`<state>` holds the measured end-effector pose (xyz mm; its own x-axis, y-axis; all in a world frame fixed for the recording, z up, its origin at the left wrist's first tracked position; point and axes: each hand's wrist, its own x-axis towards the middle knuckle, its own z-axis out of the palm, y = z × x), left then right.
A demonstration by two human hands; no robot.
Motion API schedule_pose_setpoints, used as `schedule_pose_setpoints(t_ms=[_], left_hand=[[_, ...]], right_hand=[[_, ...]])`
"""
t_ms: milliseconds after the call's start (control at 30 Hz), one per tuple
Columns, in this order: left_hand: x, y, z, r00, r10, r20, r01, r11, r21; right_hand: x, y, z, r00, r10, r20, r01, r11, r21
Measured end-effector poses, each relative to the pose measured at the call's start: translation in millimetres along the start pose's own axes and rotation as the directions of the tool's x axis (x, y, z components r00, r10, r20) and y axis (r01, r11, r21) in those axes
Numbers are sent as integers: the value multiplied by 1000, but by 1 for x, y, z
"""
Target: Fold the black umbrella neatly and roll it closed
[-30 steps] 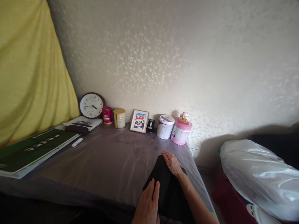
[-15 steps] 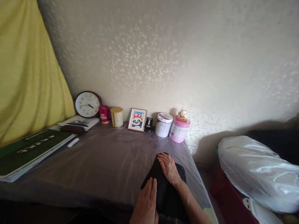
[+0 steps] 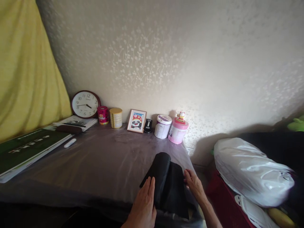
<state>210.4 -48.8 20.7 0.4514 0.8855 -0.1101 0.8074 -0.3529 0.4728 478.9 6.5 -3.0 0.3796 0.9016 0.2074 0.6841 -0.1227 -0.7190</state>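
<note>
A folded piece of black cloth (image 3: 174, 186) lies near the front right corner of the table, with a rounded, raised fold along its left part. My left hand (image 3: 144, 202) rests flat against the left side of that fold, its fingers straight and close together. At the cloth's right edge is my right hand (image 3: 193, 185), with bent fingers and thumb closed on the border. The exact pinch is partly hidden by the fingers.
Along the back of the covered table (image 3: 106, 158) stand a clock (image 3: 85, 104), several tins, a framed panda picture (image 3: 137, 121) and a pink tub (image 3: 178, 132) bearing a cat figurine (image 3: 180, 117). A green book (image 3: 30, 145) lies left. Right of the table is a white plastic bag (image 3: 249, 171).
My right hand has left the top of the black cloth and moved right and down to its edge. The raised fold is now uncovered. My left hand stays beside it.
</note>
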Motion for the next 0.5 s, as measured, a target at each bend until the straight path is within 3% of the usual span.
schedule_pose_setpoints(t_ms=[100, 300, 500], left_hand=[[-1, 0, -2, 1000, 0, -11, 0, 1000, -20], [-2, 2, -6, 1000, -7, 6, 8, 998, -69], [-1, 3, -2, 999, -35, 3, 35, 998, -59]], right_hand=[[-7, -16, 0, 993, 89, 79, -93, 994, 55], [-9, -43, 6, 998, 63, 31, -67, 990, 126], [-11, -27, 12, 999, 33, -8, -31, 992, 126]])
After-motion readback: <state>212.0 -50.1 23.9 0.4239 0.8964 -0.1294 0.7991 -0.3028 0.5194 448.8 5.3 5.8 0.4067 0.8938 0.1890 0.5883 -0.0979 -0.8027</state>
